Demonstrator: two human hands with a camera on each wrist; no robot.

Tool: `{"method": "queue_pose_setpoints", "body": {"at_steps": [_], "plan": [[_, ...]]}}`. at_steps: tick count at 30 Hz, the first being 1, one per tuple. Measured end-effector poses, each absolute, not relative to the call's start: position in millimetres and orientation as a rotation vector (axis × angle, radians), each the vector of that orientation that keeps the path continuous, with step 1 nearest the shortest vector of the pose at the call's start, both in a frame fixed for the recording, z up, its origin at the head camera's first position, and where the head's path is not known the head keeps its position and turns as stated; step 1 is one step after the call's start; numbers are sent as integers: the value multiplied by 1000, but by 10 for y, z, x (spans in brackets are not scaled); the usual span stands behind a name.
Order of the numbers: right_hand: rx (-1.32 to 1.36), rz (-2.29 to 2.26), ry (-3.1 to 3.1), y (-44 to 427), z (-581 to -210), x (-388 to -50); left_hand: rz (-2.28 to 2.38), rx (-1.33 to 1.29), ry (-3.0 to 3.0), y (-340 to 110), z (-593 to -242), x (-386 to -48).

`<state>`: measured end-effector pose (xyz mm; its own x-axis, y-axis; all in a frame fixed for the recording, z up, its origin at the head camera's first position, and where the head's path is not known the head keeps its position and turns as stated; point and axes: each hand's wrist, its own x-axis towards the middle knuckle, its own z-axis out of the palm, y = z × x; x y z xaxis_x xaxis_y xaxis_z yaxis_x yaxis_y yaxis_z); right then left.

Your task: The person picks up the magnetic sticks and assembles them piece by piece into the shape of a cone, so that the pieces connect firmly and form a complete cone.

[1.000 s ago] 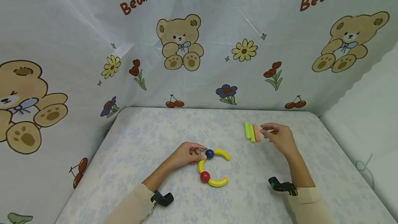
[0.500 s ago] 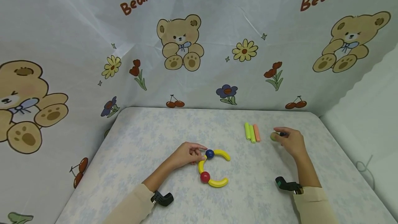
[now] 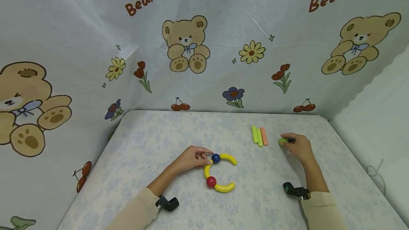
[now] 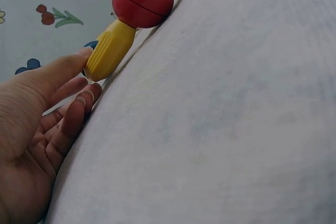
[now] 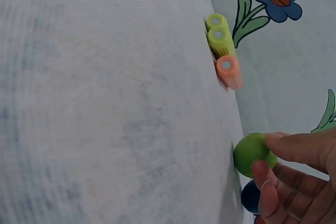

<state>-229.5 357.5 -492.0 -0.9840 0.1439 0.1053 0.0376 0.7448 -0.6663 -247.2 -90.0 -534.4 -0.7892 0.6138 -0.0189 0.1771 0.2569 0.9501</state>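
Note:
On the table, a C-shaped chain joins curved yellow pieces [image 3: 224, 187] with a red ball [image 3: 211, 182] and a blue ball [image 3: 216, 158]. The left hand [image 3: 191, 159] touches its upper left part; in the left wrist view the thumb lies against a yellow piece [image 4: 111, 51], fingers loosely bent below. The right hand [image 3: 299, 147] pinches a green ball [image 5: 254, 155] between thumb and fingers, at the table's right. A dark blue ball [image 5: 251, 198] sits beside the green one, partly hidden by the fingers.
Two yellow-green sticks [image 3: 257, 136] and an orange stick [image 3: 263, 136] lie side by side left of the right hand. A cloth printed with bears stands behind the table [image 3: 179, 127]. A thin cord [image 3: 377, 171] hangs at the far right.
The right hand has moved right, away from beside the orange stick, and now holds the green ball. The left hand and the yellow chain have stayed in place.

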Motion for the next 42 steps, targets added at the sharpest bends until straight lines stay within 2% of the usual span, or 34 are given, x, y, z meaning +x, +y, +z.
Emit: {"method": "queue_pose_setpoints", "body": {"at_steps": [19, 34, 42], "plan": [[-165, 1058, -2878, 3559, -4908, -2276, 1514, 741, 2191, -930, -5369, -2495], [96, 962, -2786, 3206, -4315, -2119, 1514, 736, 2202, -884, -5354, -2481], [168, 1054, -2762, 2984, -4218, -2044, 1493, 747, 2196, -883, -5333, -2478]]}}
